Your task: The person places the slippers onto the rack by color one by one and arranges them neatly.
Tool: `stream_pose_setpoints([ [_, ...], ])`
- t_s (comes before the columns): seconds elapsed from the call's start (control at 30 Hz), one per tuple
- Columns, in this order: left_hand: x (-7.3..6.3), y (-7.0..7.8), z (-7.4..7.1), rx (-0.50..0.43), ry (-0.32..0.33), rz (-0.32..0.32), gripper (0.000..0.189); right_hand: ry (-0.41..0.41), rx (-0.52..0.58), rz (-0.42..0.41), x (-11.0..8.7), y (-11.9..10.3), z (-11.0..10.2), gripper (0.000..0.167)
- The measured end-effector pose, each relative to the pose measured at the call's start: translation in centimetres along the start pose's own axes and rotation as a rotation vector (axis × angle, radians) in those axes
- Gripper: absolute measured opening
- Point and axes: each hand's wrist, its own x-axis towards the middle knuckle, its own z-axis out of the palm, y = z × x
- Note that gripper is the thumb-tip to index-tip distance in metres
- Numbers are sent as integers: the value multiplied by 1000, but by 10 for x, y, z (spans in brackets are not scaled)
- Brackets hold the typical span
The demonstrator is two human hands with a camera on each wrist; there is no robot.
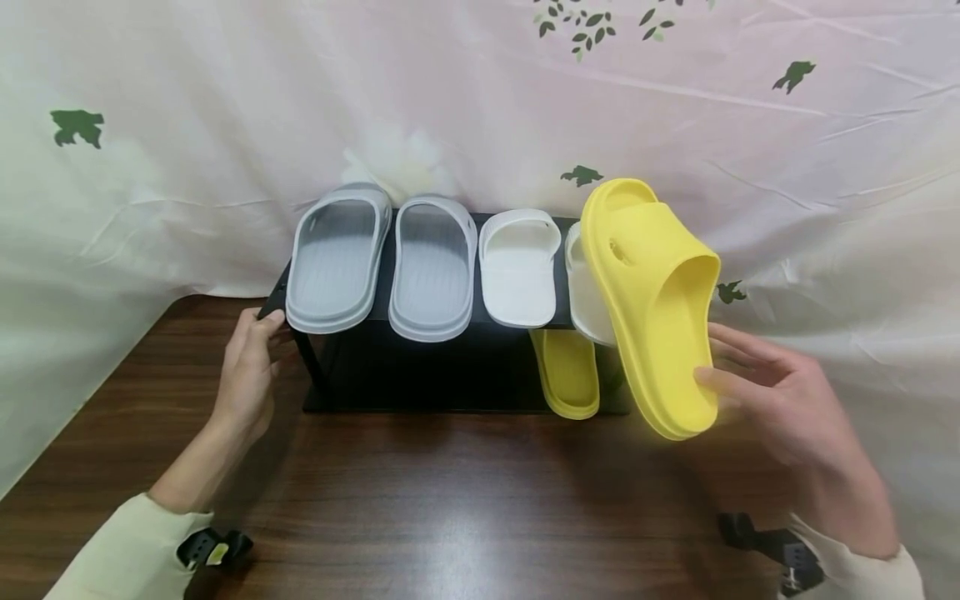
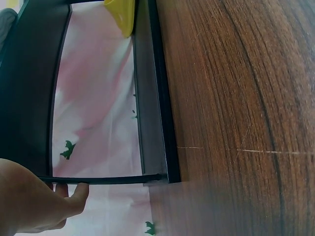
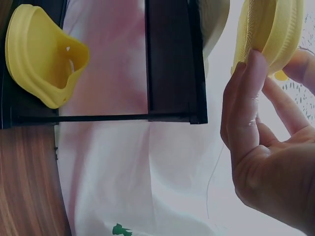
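Note:
My right hand (image 1: 787, 400) holds a yellow slipper (image 1: 660, 308) by its heel end, thumb on the footbed and fingers underneath. The slipper is tilted in the air in front of the right end of a black two-tier shoe rack (image 1: 465, 402). It partly hides one white clog (image 1: 588, 300) on the top shelf. A second yellow slipper (image 1: 570, 375) rests on the lower shelf towards the right. At the rack's left end, my left hand (image 1: 251, 367) grips the upper corner. In the left wrist view, its fingertips (image 2: 78, 194) meet the side bar.
Two grey clogs (image 1: 337, 258) (image 1: 433, 271) and another white clog (image 1: 521, 267) stand along the top shelf. The rack sits on a dark wooden table (image 1: 450, 508). Close behind it hangs a pale curtain (image 1: 247, 100) with green leaf prints.

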Motion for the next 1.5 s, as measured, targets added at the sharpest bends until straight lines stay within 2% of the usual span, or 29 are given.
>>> stream_pose_setpoints([
  [0.23, 0, 0, 1, -18, 18, -6, 19, -51, 16, -63, 1, -2, 10, 57],
  [0.37, 0, 0, 2, -21, 20, -7, 19, -71, -13, -102, 1, -4, 16, 57],
  [0.47, 0, 0, 2, -26, 20, -9, 17, -79, -58, -111, 0, -6, 20, 56],
  [0.7, 1, 0, 2, -14, 20, -11, 18, -72, -259, -94, -5, -17, 34, 53],
  [0.9, 0, 0, 2, -1, 12, -3, 20, -102, -226, -130, -4, -18, 42, 51],
  [1.0, 0, 0, 2, 1, 15, -5, 19, -116, -243, -139, -4, -19, 45, 50],
  [1.2, 0, 0, 2, -5, 18, -8, 19, -165, -183, -100, -4, -19, 54, 48],
  [1.5, 1, 0, 1, 8, 6, 1, 20, -251, -164, -201, 2, -8, 65, 47],
])
